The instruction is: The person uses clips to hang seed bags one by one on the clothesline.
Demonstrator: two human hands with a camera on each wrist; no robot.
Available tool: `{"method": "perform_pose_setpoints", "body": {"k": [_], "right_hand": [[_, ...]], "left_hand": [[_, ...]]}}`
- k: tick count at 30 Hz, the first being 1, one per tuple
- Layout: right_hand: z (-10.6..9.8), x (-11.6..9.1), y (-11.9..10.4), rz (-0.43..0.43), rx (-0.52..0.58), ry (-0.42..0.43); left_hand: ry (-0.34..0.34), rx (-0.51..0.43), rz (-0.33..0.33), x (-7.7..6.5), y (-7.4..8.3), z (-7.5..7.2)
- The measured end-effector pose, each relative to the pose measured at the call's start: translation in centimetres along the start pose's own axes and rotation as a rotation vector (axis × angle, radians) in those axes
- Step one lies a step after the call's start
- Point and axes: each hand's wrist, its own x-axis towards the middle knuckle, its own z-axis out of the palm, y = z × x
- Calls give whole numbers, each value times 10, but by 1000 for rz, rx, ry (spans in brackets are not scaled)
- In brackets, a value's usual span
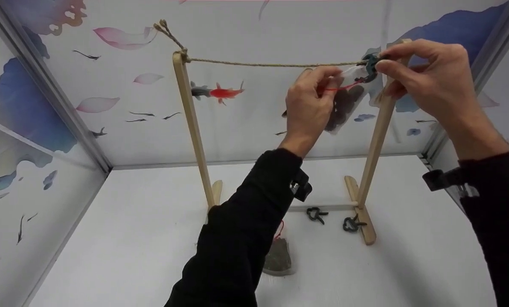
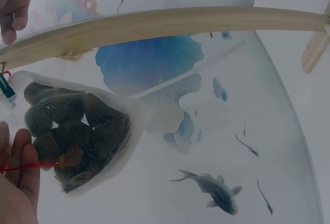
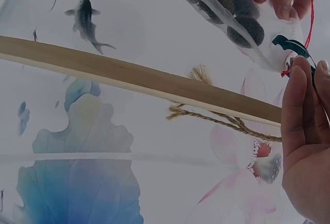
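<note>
Fingers of right hand [image 1: 433, 81] closed in pinch on green clip [image 1: 371, 70], at right end of rope [image 1: 275, 65], beside right post [image 1: 376, 147]. Fingers of left hand [image 1: 309, 102] gripping top of mesh bag [image 1: 346, 106] with dark contents, just below rope. On table [image 1: 130, 234], near right foot [image 1: 368, 233], two more clips [image 1: 316, 214]; more toward front edge, partly hidden by left sleeve [image 1: 237, 221], second bag [image 1: 278, 256] with red string [image 1: 281, 228].
</note>
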Motion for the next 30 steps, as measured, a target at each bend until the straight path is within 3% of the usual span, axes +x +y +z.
{"method": "perform_pose_setpoints", "body": {"k": [9, 18, 23, 30], "right_hand": [[0, -2, -5, -20, -43, -35], [8, -6, -6, -31, -6, -34], [15, -12, -6, -37, 17, 18], [27, -29, -6, -120, -11, 110]], "left_hand": [[-5, 65, 19, 1, -1, -2], [-5, -2, -20, -1, -2, 0], [-28, 3, -28, -4, -1, -1], [-98, -4, -80, -11, -3, -3]]}}
